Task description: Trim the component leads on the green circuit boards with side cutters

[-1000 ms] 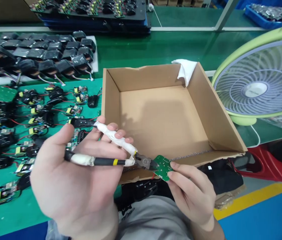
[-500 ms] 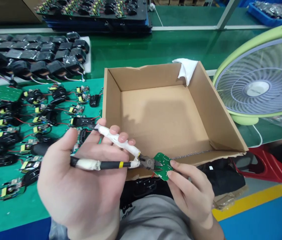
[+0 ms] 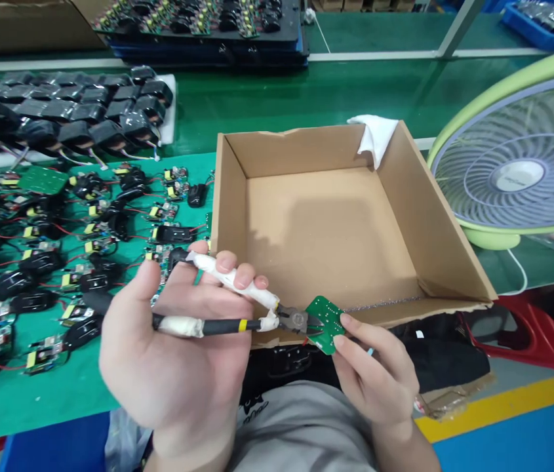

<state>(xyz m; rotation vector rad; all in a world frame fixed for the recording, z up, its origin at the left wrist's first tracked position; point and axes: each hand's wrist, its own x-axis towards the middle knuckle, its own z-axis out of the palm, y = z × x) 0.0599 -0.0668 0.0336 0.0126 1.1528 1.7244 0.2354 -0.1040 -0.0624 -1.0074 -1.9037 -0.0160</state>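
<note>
Palm up, my left hand holds a pair of side cutters, its fingers curled over the upper white-wrapped handle. The lower handle, black with a yellow band, rests across the palm. The handles are spread and the jaws stand apart, touching or just over the face of a small green circuit board. My right hand pinches that board by its right edge between thumb and fingers. The board's underside is hidden, though a bit of red wire shows below its left edge.
A cardboard box stands behind the hands, a white cloth over its rim. Wired circuit assemblies cover the green mat to the left, with black-wrapped packs behind. At the right are a green fan and a red stool.
The view has shifted slightly, so most things sit a little further right. The grip on the cutters and the board looks the same.
</note>
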